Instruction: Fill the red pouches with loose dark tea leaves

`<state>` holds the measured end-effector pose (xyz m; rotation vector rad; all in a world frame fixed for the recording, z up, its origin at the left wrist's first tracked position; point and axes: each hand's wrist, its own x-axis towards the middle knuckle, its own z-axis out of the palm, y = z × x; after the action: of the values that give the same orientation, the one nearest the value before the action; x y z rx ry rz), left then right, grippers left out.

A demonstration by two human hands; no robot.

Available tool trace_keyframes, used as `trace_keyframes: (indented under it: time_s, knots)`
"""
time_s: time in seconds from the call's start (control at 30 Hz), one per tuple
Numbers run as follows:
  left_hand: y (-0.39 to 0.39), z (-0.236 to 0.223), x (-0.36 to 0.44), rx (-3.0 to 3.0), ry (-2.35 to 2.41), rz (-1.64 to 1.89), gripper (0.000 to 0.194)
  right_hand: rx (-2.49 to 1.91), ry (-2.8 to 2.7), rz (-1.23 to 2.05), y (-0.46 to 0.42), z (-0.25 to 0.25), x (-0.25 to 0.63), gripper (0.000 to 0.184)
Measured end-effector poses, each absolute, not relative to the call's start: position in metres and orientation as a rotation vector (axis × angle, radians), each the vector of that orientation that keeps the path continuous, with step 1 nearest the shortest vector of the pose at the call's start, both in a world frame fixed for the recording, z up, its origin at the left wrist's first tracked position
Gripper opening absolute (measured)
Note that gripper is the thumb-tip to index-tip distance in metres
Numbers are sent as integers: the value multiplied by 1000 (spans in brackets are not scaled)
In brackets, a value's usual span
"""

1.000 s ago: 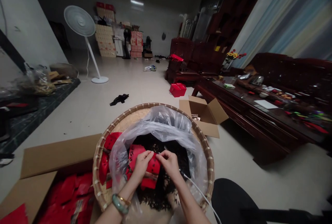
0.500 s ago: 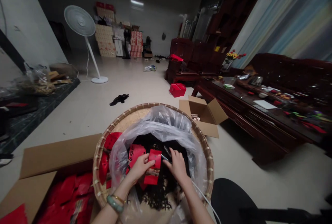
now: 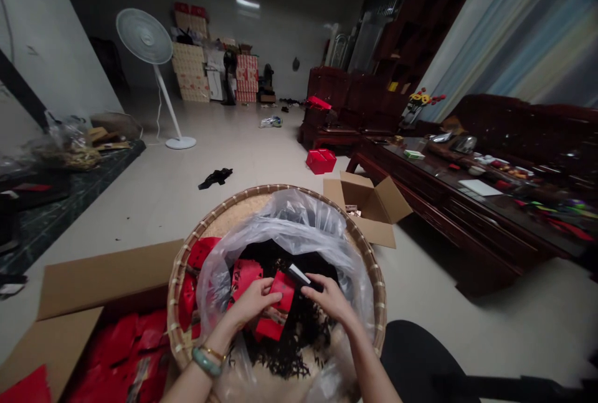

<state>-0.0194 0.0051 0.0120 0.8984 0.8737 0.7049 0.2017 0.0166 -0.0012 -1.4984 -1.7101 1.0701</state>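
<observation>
**Q:** Which item is in hand, and where is it?

**A:** A red packet point(image 3: 282, 294) is held over dark curled leaves point(image 3: 299, 334), possibly dried tea, inside the mouth of a clear plastic bag point(image 3: 289, 219).

**Q:** State the condition of the fingers.

**A:** The left hand point(image 3: 250, 306) is closed on the side of the packet, with its fingers wrapped against the red face. The right hand point(image 3: 329, 299) is partly open, with its fingertips point(image 3: 311, 280) at a small black-and-white strip point(image 3: 299, 275). Whether they grip the strip cannot be determined from this view.

**Q:** How should the packet be handled?

**A:** Judging by appearance, it is light, thin and flexible, and its smooth face may slip. Take hold at the edges, with light pressure. The strip appears small and easy to drop.

**Q:** What surrounds the work area?

**A:** The bag lies in a round woven bamboo tray point(image 3: 187, 278). More red packets point(image 3: 121, 353) fill a cardboard carton point(image 3: 107, 272) at lower left, and an open carton point(image 3: 369, 203) stands beyond the tray
</observation>
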Motion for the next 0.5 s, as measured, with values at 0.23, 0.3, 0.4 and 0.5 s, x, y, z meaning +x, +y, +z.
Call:
trace_keyframes:
  time_s: [0.23, 0.3, 0.4, 0.5]
  knots:
    - [3, 13, -17, 967, 869, 637, 39, -1403, -1808, 1211, 20, 28, 179, 32]
    - [5, 12, -17, 980, 884, 684, 42, -1409, -1823, 1189, 20, 30, 177, 30]
    - [10, 13, -14, 965, 959, 851, 47, -1381, -1892, 1110, 18, 31, 175, 26]
    - [14, 12, -7, 958, 1037, 956, 46, -1374, -1948, 1018, 17, 31, 174, 23]
